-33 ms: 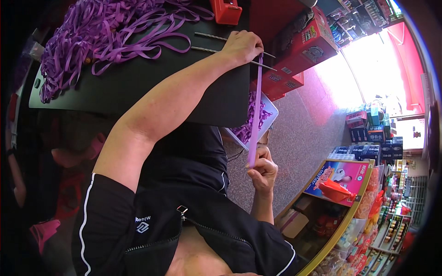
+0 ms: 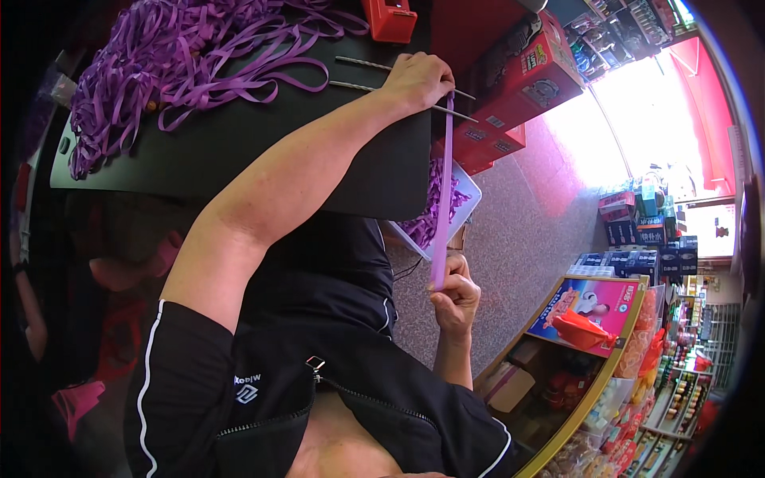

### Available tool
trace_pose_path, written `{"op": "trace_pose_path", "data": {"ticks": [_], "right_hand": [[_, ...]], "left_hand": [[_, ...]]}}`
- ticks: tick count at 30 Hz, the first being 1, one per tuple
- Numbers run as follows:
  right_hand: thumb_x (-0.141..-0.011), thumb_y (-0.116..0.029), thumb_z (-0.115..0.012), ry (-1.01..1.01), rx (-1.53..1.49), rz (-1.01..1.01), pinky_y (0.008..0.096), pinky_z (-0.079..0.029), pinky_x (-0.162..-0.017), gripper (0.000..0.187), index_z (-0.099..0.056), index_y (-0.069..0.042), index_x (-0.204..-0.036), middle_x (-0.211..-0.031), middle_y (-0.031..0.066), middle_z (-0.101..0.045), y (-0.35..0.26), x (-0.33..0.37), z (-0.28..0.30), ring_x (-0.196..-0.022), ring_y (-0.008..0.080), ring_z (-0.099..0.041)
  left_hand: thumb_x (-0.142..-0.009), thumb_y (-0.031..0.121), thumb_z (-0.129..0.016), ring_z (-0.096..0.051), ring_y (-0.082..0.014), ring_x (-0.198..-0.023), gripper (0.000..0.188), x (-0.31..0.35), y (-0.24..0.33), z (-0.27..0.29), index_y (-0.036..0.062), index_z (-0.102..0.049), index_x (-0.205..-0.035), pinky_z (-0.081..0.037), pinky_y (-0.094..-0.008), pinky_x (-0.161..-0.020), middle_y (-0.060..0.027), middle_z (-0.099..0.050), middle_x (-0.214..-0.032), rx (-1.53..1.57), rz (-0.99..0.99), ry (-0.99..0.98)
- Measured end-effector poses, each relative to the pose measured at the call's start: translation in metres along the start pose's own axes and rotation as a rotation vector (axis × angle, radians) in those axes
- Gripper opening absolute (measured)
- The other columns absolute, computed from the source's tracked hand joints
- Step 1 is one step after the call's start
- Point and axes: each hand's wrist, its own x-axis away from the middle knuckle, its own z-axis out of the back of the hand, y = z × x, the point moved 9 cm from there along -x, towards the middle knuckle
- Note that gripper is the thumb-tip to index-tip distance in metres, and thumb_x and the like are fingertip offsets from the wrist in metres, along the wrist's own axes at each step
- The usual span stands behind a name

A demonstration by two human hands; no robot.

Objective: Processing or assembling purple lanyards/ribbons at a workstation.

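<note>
A light purple ribbon (image 2: 444, 191) is stretched between my two hands past the table's right edge. My left hand (image 2: 416, 84) is closed at the ribbon's upper end, beside two thin metal rods (image 2: 362, 87) that stick out over the edge. Its fingertips are partly hidden, and so is where the ribbon meets the rods. Lower down, my right hand (image 2: 455, 300) pinches the ribbon's other end between thumb and fingers. Behind the ribbon, a white bin (image 2: 472, 191) holds many purple ribbon pieces.
A large tangled heap of purple ribbon (image 2: 171, 60) covers the far left of the black table (image 2: 263, 143). A red device (image 2: 390, 20) stands at the table's far edge. Red cartons (image 2: 534, 68) are stacked at the right. A glass-fronted display counter (image 2: 558, 374) stands near my right arm.
</note>
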Motion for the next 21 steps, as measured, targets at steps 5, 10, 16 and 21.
{"op": "trace_pose_path", "data": {"ticks": [5,10,16,21], "right_hand": [[-0.068,-0.022,-0.081,0.074,-0.148,0.097,0.0269,-0.038,-0.069,0.024,-0.068,-0.002,-0.074,-0.085,0.0041,-0.051,-0.009,-0.005,0.007,-0.079,0.0149,-0.047],[-0.070,-0.027,-0.080,0.009,-0.067,0.284,0.0283,-0.035,-0.066,0.026,-0.069,-0.003,-0.072,-0.080,0.0031,-0.050,-0.047,-0.028,-0.003,-0.074,0.0157,-0.046],[-0.072,-0.036,-0.076,-0.013,-0.010,0.483,0.0319,-0.027,-0.063,0.031,-0.069,-0.006,-0.070,-0.073,0.0015,-0.049,-0.086,-0.060,-0.007,-0.069,0.0157,-0.043],[-0.078,-0.035,-0.072,-0.101,0.094,0.624,0.0302,-0.022,-0.061,0.024,-0.067,-0.012,-0.081,-0.075,0.0009,-0.039,-0.115,-0.086,-0.012,-0.070,0.0157,-0.034]], "left_hand": [[-0.082,0.022,-0.061,-0.066,-0.0225,-0.077,0.019,-0.001,0.001,0.000,0.0071,-0.071,-0.085,-0.048,-0.0357,-0.078,-0.0061,-0.069,-0.075,-0.026,-0.007,-0.002],[-0.080,0.027,-0.063,-0.066,-0.0233,-0.080,0.022,-0.001,0.001,0.001,0.0069,-0.071,-0.085,-0.047,-0.0356,-0.080,-0.0077,-0.069,-0.077,-0.022,0.015,-0.034],[-0.075,0.035,-0.069,-0.063,-0.0244,-0.090,0.030,0.002,0.008,0.001,0.0086,-0.071,-0.090,-0.042,-0.0368,-0.088,-0.0072,-0.070,-0.086,-0.050,-0.010,-0.128],[-0.073,0.037,-0.072,-0.058,-0.0239,-0.102,0.034,0.005,0.010,0.000,0.0105,-0.069,-0.094,-0.037,-0.0384,-0.095,-0.0049,-0.069,-0.094,-0.098,-0.017,-0.163]]}}
